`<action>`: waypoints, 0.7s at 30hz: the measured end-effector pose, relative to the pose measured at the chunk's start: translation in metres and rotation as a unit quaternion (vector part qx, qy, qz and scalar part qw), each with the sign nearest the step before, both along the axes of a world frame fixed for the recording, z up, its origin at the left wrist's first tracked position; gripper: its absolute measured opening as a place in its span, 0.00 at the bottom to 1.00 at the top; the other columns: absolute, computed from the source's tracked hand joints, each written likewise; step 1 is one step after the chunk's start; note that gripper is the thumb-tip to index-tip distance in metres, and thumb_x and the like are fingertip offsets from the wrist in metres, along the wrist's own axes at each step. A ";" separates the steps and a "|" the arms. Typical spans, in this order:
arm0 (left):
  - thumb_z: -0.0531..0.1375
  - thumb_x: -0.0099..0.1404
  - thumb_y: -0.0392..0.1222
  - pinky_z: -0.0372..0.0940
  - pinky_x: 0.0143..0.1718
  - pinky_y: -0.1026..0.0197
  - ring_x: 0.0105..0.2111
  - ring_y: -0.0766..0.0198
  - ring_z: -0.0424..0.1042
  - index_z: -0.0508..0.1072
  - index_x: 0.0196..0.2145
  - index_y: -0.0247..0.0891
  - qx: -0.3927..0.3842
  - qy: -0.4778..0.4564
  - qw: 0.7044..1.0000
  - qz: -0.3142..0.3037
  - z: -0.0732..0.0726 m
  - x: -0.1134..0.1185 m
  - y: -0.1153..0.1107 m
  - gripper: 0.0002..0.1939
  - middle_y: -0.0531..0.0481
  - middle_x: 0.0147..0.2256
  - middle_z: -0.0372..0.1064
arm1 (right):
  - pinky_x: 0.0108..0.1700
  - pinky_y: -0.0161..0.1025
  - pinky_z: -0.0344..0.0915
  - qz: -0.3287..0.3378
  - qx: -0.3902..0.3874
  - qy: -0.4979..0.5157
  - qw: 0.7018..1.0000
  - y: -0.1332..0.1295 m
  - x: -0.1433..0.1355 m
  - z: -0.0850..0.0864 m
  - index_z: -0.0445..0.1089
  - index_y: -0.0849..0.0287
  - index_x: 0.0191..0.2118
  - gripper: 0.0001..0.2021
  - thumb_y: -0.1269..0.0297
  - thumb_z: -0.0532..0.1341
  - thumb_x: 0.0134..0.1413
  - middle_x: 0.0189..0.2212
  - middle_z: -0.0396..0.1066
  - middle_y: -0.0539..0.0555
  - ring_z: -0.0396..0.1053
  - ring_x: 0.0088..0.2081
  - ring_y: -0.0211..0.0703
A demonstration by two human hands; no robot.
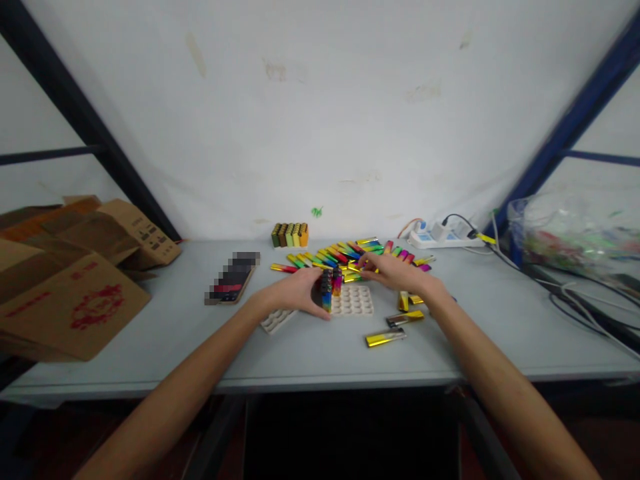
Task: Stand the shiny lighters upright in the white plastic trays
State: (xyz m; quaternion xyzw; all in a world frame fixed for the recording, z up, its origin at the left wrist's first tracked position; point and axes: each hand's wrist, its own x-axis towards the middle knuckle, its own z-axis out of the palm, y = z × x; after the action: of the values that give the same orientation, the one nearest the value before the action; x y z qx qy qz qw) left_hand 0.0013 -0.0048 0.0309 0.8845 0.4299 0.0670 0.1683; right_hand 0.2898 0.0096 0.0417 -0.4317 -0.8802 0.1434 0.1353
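Observation:
My left hand (pixel 300 292) cups the left side of a white tray with round holes (pixel 357 303), its thumb along the near corner. Several colourful lighters (pixel 327 297) stand upright in the tray's left columns, against that hand. Its far fingers are hidden behind them. My right hand (pixel 383 270) reaches over the heap of shiny lighters (pixel 333 257) behind the tray. Its fingertips are pinched together on a lighter (pixel 354 267), mostly covered by the fingers. A second white holed tray (pixel 278 321) lies partly under my left forearm.
A block of upright lighters (pixel 290 235) stands by the wall. A phone (pixel 234 277) lies left, near an opened cardboard box (pixel 75 293). Loose yellow lighters (pixel 385 338) lie near my right forearm. A power strip (pixel 447 237), cables (pixel 565 293) and a clear plastic bag (pixel 555 233) are right.

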 end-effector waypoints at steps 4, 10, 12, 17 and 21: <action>0.73 0.42 0.69 0.67 0.50 0.50 0.48 0.41 0.74 0.71 0.48 0.36 0.012 -0.008 1.000 0.005 0.000 0.003 -0.001 0.44 0.39 0.49 0.73 | 0.43 0.41 0.65 0.020 0.081 0.051 0.995 0.005 -0.002 -0.002 0.74 0.61 0.48 0.11 0.61 0.61 0.66 0.42 0.78 0.59 0.74 0.39 0.48; 0.74 0.41 0.70 0.68 0.49 0.50 0.46 0.41 0.74 0.71 0.46 0.36 0.025 -0.014 1.000 0.005 -0.003 0.005 0.000 0.43 0.39 0.48 0.74 | 0.34 0.36 0.60 -0.026 0.080 0.144 0.986 0.005 -0.009 -0.004 0.76 0.60 0.39 0.07 0.62 0.65 0.60 0.31 0.76 0.52 0.69 0.30 0.40; 0.73 0.42 0.70 0.68 0.48 0.50 0.46 0.42 0.74 0.71 0.46 0.36 0.030 -0.014 0.999 0.005 -0.005 0.005 0.001 0.43 0.39 0.48 0.74 | 0.31 0.35 0.56 -0.041 0.078 0.158 0.984 0.004 -0.012 -0.004 0.72 0.60 0.32 0.13 0.55 0.64 0.62 0.25 0.70 0.49 0.64 0.27 0.38; 0.73 0.42 0.69 0.68 0.48 0.50 0.46 0.42 0.75 0.71 0.46 0.35 0.028 -0.018 0.999 0.001 -0.006 0.006 0.001 0.44 0.39 0.47 0.74 | 0.36 0.37 0.57 0.017 0.097 0.174 0.980 0.003 -0.017 -0.005 0.61 0.57 0.28 0.22 0.48 0.52 0.72 0.28 0.64 0.50 0.61 0.31 0.39; 0.73 0.42 0.69 0.67 0.49 0.50 0.47 0.41 0.74 0.71 0.46 0.35 0.029 -0.018 0.999 -0.003 -0.004 0.006 0.001 0.43 0.39 0.48 0.74 | 0.42 0.39 0.61 0.026 0.088 0.191 0.977 0.002 -0.019 -0.004 0.60 0.56 0.30 0.22 0.48 0.50 0.72 0.32 0.65 0.52 0.64 0.36 0.42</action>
State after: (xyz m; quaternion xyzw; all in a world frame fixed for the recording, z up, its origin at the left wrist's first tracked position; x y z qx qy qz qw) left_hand 0.0074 -0.0039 0.0268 0.8891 0.4216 0.0948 0.1506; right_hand 0.2713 0.0118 0.0377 -0.3599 -0.8580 0.1490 0.3350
